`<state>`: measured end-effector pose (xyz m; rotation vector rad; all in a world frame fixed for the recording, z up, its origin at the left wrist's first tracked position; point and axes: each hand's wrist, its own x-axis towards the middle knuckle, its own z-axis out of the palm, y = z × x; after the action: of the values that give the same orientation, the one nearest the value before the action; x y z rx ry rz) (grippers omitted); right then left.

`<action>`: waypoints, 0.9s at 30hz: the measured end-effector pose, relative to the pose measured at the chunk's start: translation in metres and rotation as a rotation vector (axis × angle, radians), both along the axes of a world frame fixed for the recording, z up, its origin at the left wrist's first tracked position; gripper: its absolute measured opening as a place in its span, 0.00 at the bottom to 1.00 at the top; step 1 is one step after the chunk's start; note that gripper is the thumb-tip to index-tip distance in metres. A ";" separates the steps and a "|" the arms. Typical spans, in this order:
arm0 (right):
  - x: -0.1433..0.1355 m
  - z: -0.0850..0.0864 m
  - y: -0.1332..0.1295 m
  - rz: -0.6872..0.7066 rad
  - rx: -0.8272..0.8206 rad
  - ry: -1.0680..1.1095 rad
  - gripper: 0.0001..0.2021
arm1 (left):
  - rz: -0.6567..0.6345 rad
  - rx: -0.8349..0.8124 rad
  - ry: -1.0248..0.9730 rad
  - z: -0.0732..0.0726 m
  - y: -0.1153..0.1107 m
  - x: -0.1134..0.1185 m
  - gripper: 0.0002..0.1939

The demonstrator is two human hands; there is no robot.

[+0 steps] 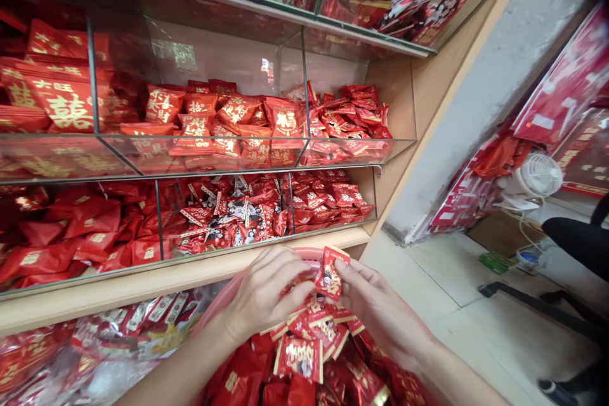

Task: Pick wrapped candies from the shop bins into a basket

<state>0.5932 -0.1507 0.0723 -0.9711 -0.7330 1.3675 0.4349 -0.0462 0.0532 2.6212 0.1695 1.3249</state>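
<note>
My right hand [368,285] pinches a small red candy packet [329,274] with gold lettering and a cartoon figure, between thumb and fingers. Close on its left, my left hand [271,285] is curled, back upward, its fingertips near the packet's edge. Red wrapping shows between its thumb and fingers; what it grips is partly hidden. Both hands are above a pink basin [223,295] heaped with red packets. One cream-edged red packet [299,358] lies face up on the heap, among plainer, darker red pouches [242,365].
Glass-fronted shelf bins [190,162] stand ahead, filled with red packets. Clear bags of packets [118,336] lie below, left of the basin. At right are a wooden shelf side [442,95], a white fan [537,174], a black chair [578,235] and the tiled floor [428,279].
</note>
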 end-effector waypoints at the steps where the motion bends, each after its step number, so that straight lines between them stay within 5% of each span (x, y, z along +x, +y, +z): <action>1: 0.001 0.000 0.000 -0.004 0.015 -0.015 0.10 | 0.012 -0.107 0.019 -0.001 0.000 0.001 0.06; 13: 0.001 -0.001 0.006 -0.006 0.095 0.023 0.09 | -0.060 -0.542 0.151 -0.006 -0.006 0.008 0.10; 27: 0.015 -0.003 0.016 -0.174 0.062 -0.065 0.08 | -0.101 -0.739 0.155 0.001 -0.008 0.009 0.13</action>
<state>0.6081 -0.1343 0.0692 -1.0098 -0.7176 1.1606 0.4438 -0.0541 0.0539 2.0555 0.4458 0.8072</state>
